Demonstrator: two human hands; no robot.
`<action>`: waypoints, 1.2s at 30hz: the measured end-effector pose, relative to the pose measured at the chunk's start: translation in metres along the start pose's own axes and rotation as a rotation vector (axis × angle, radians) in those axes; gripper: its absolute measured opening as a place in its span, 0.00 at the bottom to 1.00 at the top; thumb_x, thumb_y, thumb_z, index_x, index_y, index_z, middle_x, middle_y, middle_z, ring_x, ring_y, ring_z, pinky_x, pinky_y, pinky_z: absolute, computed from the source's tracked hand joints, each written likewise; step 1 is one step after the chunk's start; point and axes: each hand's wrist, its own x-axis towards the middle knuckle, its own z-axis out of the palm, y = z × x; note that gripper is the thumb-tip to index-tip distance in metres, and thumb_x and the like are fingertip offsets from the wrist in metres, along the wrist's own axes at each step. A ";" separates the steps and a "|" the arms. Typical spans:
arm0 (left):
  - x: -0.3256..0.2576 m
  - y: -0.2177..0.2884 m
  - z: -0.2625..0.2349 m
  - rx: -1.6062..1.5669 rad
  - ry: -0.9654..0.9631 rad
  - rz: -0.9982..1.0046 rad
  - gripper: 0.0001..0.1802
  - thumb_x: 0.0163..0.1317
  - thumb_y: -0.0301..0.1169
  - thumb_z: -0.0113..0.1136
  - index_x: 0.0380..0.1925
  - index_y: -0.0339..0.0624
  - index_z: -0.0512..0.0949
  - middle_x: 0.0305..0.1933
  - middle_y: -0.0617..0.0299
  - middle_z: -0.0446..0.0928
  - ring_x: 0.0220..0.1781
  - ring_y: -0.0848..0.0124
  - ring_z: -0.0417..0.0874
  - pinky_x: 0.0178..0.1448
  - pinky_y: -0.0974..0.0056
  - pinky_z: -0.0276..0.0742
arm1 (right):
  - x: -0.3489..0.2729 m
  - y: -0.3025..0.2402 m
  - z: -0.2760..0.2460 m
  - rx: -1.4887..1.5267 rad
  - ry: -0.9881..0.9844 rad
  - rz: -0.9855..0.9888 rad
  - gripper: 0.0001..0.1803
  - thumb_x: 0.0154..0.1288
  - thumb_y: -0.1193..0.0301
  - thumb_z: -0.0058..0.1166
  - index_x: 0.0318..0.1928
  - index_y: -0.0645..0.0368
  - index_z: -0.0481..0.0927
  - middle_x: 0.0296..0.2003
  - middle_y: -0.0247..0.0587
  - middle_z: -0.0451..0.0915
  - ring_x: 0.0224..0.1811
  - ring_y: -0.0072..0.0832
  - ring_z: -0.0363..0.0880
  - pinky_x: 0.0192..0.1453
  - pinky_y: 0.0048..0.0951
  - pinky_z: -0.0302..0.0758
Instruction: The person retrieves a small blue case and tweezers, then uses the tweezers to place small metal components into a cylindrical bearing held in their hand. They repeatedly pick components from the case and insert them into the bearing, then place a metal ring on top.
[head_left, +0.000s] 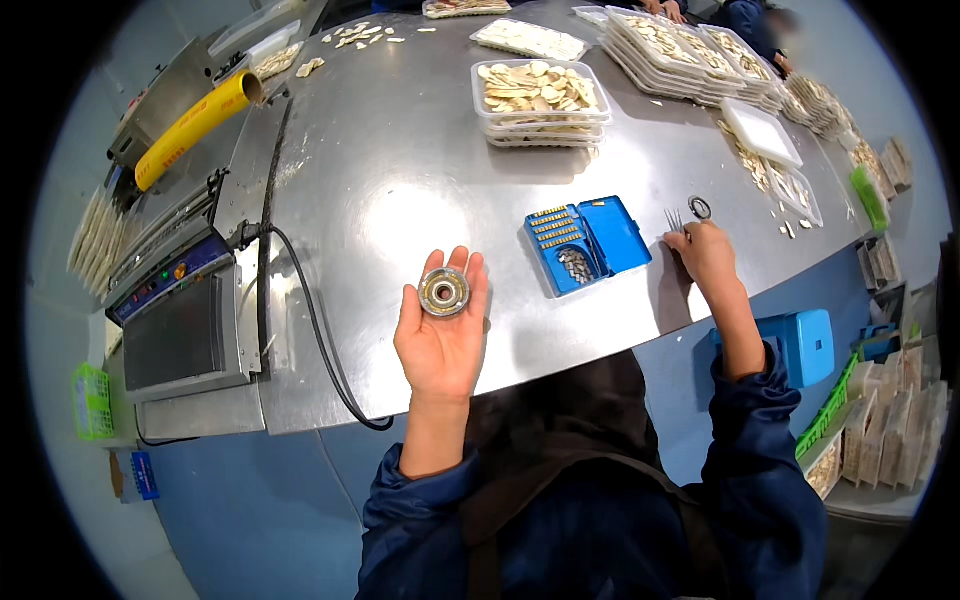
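Observation:
On the outstretched fingers of my left hand (440,345), palm up, rests a round metal ball bearing (444,292) with a hole in its middle. Farther right, my right hand (705,252) is low over the table with its fingers drawn together. Thin pointed metal prongs (674,218) stick out by its fingertips; their lower ends are hidden. A black ring (700,208) lies just beyond its knuckles. Between my hands sits an opened blue plastic case (622,238). Rows of small brass-coloured pieces fill one part, and small grey metal pieces lie in another.
Clear trays of pale slices (540,90) stand stacked at the back of the steel table (350,170). More stacked trays (665,45) are at the far right, near another person's hands (665,10). A black cable (305,280) and a machine (175,335) are left. A blue stool (805,345) stands right.

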 end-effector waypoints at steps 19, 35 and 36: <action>0.002 -0.001 0.004 -0.041 -0.050 -0.003 0.25 0.72 0.38 0.34 0.59 0.27 0.61 0.64 0.39 0.58 0.71 0.46 0.53 0.75 0.48 0.52 | 0.017 -0.074 0.009 0.303 -0.083 -0.263 0.08 0.57 0.75 0.54 0.37 0.60 0.84 0.34 0.45 0.79 0.37 0.40 0.78 0.44 0.34 0.74; 0.000 -0.004 0.006 -0.033 -0.026 -0.001 0.24 0.72 0.37 0.36 0.59 0.27 0.60 0.64 0.39 0.57 0.71 0.46 0.53 0.74 0.48 0.52 | 0.030 -0.069 0.020 0.223 -0.015 -0.348 0.06 0.53 0.73 0.58 0.32 0.58 0.84 0.31 0.42 0.79 0.39 0.38 0.76 0.44 0.35 0.73; 0.000 -0.005 0.007 -0.022 -0.022 0.000 0.24 0.72 0.37 0.36 0.59 0.27 0.60 0.64 0.39 0.57 0.71 0.46 0.53 0.74 0.48 0.52 | 0.031 -0.069 0.020 0.222 -0.014 -0.361 0.06 0.53 0.73 0.58 0.32 0.59 0.84 0.31 0.43 0.79 0.41 0.39 0.75 0.45 0.35 0.73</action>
